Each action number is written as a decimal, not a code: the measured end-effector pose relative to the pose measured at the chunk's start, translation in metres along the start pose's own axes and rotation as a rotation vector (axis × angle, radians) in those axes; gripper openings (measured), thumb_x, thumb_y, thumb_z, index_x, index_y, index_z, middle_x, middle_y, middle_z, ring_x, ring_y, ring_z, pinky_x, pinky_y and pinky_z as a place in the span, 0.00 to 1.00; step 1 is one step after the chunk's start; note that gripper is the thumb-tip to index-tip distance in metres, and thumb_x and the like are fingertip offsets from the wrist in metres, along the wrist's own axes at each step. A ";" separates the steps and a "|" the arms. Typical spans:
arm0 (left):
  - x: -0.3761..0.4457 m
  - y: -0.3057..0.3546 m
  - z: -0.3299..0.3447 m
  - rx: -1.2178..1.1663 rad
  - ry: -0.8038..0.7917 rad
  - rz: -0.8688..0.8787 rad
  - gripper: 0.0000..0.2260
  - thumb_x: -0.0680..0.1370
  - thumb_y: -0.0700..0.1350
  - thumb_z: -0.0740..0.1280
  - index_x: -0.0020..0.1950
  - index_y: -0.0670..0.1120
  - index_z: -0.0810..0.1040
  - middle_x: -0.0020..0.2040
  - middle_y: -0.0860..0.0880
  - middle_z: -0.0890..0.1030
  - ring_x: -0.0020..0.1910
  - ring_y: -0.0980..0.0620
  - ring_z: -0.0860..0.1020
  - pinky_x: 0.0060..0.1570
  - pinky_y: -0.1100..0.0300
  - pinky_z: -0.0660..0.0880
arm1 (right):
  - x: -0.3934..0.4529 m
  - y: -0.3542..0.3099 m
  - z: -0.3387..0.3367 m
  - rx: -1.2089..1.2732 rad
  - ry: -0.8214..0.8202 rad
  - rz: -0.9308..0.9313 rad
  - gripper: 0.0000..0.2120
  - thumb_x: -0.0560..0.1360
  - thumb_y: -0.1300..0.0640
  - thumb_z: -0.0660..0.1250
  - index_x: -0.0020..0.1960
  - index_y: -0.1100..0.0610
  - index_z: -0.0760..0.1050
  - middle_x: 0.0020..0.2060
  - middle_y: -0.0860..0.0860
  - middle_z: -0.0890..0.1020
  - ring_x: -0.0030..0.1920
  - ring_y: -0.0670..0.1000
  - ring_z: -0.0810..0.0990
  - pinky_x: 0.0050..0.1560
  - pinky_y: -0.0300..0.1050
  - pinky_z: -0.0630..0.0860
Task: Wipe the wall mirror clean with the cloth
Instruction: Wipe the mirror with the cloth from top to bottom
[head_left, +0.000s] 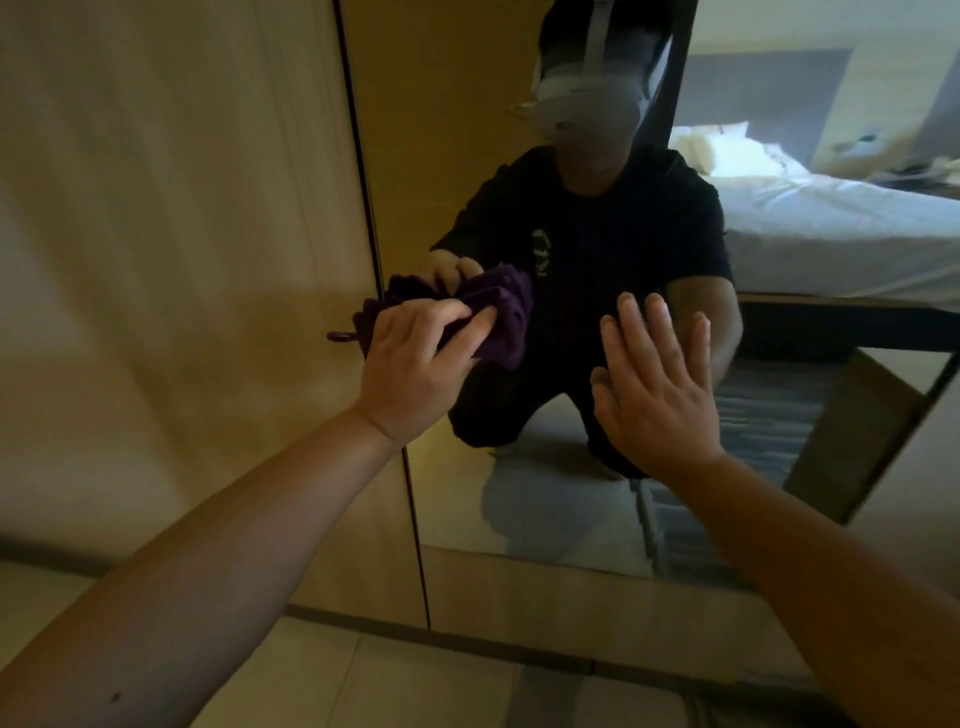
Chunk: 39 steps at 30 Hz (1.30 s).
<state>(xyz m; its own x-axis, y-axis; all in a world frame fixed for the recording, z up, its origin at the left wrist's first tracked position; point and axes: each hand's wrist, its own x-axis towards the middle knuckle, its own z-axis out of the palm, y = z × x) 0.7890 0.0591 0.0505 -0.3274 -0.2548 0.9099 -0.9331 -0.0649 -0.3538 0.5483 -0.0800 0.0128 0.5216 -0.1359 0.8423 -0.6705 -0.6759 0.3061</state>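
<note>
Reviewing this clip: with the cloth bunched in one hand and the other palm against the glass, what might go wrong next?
1. The right hand looks flat on the mirror, bare, so it may leave fresh prints.
2. The left hand grips the purple cloth bunched up near the mirror's left edge, so little fabric touches glass; wiping may streak or miss areas.
3. The cloth's loop dangles over the wooden panel and might drag.

Bedroom – a made bed reflected in the mirror
</note>
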 end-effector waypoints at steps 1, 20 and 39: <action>0.000 0.002 0.008 -0.018 0.016 0.020 0.12 0.82 0.46 0.68 0.65 0.48 0.76 0.57 0.47 0.74 0.54 0.45 0.76 0.52 0.50 0.72 | 0.000 0.001 0.003 -0.004 0.025 -0.004 0.28 0.81 0.52 0.59 0.78 0.59 0.59 0.78 0.59 0.58 0.79 0.61 0.53 0.76 0.68 0.49; -0.277 0.106 0.056 -0.298 -0.478 0.154 0.16 0.79 0.42 0.63 0.65 0.52 0.76 0.55 0.51 0.74 0.49 0.49 0.77 0.50 0.55 0.69 | -0.002 -0.001 0.023 -0.087 0.245 -0.002 0.30 0.78 0.53 0.63 0.77 0.61 0.63 0.76 0.60 0.64 0.77 0.62 0.60 0.75 0.66 0.51; 0.047 0.034 0.018 -0.095 0.176 0.087 0.12 0.80 0.44 0.70 0.64 0.48 0.81 0.58 0.49 0.72 0.53 0.46 0.75 0.51 0.51 0.71 | -0.001 0.007 -0.013 0.104 0.040 -0.036 0.25 0.82 0.58 0.59 0.77 0.62 0.61 0.77 0.60 0.60 0.78 0.61 0.56 0.77 0.66 0.52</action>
<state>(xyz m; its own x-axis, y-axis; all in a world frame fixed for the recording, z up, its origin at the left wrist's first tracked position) 0.7443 0.0273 0.0767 -0.4201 -0.0825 0.9037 -0.9075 0.0435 -0.4178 0.5363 -0.0748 0.0203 0.5213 -0.0827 0.8493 -0.5921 -0.7518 0.2902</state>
